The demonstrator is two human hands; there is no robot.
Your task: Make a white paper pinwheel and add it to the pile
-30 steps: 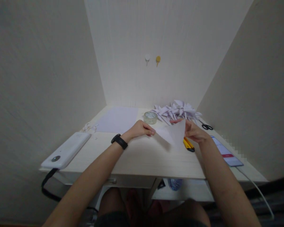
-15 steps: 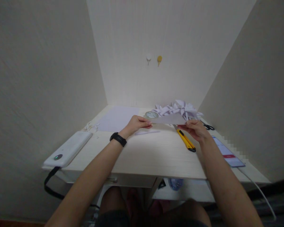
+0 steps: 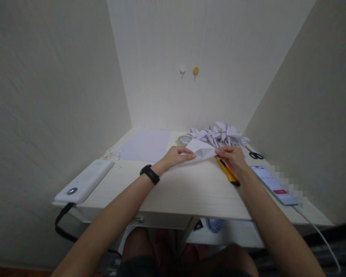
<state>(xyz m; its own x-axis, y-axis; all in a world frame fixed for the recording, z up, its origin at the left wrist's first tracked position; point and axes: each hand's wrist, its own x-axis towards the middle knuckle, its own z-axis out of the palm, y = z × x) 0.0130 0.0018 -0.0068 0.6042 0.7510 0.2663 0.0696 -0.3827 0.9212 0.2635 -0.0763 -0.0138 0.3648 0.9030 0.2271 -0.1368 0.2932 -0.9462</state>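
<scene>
A white sheet of paper [image 3: 201,149], creased and partly folded over, is held above the middle of the desk. My left hand [image 3: 177,157] pinches its left edge between thumb and fingers; a black watch is on that wrist. My right hand [image 3: 230,154] grips the right corner the same way. Just below the right hand lies a yellow utility knife [image 3: 227,171], partly covered by it. Behind the paper stands a roll of tape [image 3: 184,140], and beside that is a heap of folded white paper pieces [image 3: 219,133].
Flat white sheets [image 3: 145,144] lie at the back left, near small scraps [image 3: 112,154]. A white power bank [image 3: 85,181] sits at the left edge. On the right are black-handled scissors [image 3: 256,155] and a phone [image 3: 273,185] with a cable. Walls enclose the desk [image 3: 178,192].
The paper was stretched flat and nearly edge-on; now it is tilted and bent, its face showing. My left hand has moved right, closer to my right hand.
</scene>
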